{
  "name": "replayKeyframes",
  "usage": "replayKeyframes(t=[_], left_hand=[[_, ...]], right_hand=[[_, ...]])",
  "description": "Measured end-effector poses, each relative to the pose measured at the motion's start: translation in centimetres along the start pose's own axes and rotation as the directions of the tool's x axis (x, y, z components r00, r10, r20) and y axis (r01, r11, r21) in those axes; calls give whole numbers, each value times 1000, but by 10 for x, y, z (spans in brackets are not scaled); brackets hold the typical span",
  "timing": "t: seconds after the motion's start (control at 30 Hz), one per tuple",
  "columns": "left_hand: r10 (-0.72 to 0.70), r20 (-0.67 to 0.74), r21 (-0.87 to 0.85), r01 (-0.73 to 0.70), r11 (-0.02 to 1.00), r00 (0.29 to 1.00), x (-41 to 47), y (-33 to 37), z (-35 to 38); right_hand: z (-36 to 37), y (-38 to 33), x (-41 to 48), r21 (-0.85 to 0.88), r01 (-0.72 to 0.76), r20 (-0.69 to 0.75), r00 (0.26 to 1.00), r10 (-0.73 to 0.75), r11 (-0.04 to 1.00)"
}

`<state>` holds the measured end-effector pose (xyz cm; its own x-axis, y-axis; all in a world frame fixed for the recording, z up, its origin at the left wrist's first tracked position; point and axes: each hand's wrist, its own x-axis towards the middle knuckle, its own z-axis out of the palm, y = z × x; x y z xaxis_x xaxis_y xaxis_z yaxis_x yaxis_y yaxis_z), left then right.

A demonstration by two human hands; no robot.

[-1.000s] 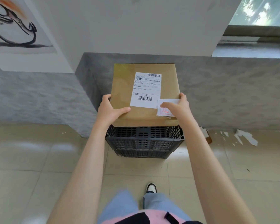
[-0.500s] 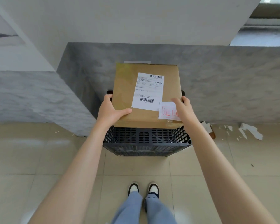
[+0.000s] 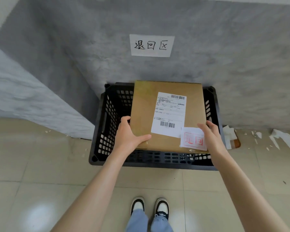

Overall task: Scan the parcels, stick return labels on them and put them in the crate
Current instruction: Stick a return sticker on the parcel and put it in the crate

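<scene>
At the near corners of the brown cardboard parcel (image 3: pixel 144 104), both hands clasp it from either side; the left hand (image 3: pixel 128 137) has its thumb laid flat across the top face and its fingers curled round the left edge, out of sight beneath; the right hand (image 3: pixel 211 136) is wrapped against the right edge, its thumb reaching onto the top just beside the return label (image 3: pixel 193 139); that label, a white slip with red stamped characters, sits at the near right corner of the top face, touching the white shipping label (image 3: pixel 169 114), which carries two barcodes; the parcel is held over the right part of the black slotted crate (image 3: pixel 105 124), its near edge just above the crate's near wall, and whether its underside touches the crate's bottom cannot be told; the crate stands on the pale tiled floor (image 3: pixel 40 164), its far side against a grey wall (image 3: pixel 241 72); on that wall, above the crate, hangs a white paper sign (image 3: pixel 151 45) with three handwritten black characters; torn white scraps (image 3: pixel 283 139) lie on the floor to the right of the crate, along the foot of the wall; two black-and-white shoes (image 3: pixel 161 206) stand on the tiles well short of the crate
</scene>
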<state>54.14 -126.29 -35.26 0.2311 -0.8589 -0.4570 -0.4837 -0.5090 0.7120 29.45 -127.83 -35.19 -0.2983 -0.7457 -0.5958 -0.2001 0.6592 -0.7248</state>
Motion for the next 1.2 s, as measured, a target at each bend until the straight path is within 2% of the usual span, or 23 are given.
replayKeyframes(t=[0.2,0.4,0.77,0.9,1.2], left_hand=[[-57,79,106,49,993,995,35,-29,47],[-112,132,137,93,986,985,57,-50,88],[-130,203,170,95,981,971,85,-61,136],[-153,209,179,116,977,966,94,-67,146],[-155,170,184,124,975,973,96,-77,156]], right_hand=[[5,41,42,37,-54,-21,998,55,998],[5,74,78,29,-99,-51,994,100,995],[4,113,118,-114,-209,-180,966,187,971],[8,120,130,-34,-220,-139,967,213,975],[12,129,137,-15,-229,-96,969,227,973]])
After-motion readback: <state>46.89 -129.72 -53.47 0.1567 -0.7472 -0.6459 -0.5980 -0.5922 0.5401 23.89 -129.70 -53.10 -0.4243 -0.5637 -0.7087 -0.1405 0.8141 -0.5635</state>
